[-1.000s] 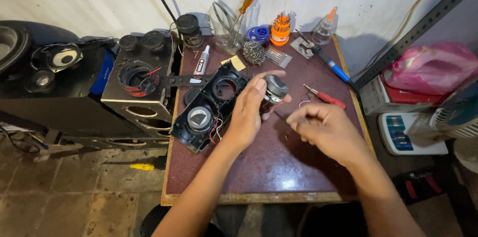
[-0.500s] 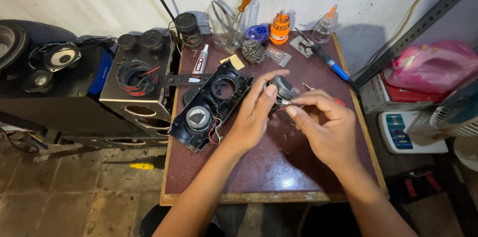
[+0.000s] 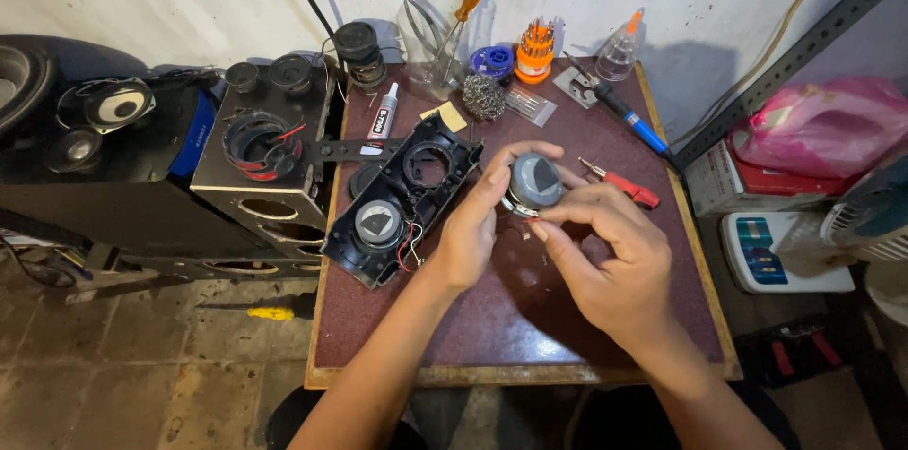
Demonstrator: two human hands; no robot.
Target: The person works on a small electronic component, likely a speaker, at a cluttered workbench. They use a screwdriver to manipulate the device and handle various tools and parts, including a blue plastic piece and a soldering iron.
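My left hand [image 3: 476, 223] and my right hand [image 3: 605, 251] hold a small round grey speaker driver [image 3: 534, 181] together above the dark red table [image 3: 530, 337]. The left fingers curl over its top and left side. My right thumb and forefinger pinch its lower edge, where thin wires show. Just left of the hands lies an opened black speaker housing [image 3: 402, 199], with one round driver in its lower bay, an empty round hole above and red and black wires trailing.
Red-handled cutters [image 3: 624, 185] and a blue-handled soldering iron [image 3: 624, 114] lie to the right of the hands. Along the back stand a glue tube [image 3: 382, 114], a jar of tools, an orange screwdriver set [image 3: 535, 48] and steel wool. Black speaker boxes [image 3: 270, 152] stand left of the table.
My right hand has moved up and left from the table's middle to join the left hand on the driver. The driver now faces the camera more squarely.
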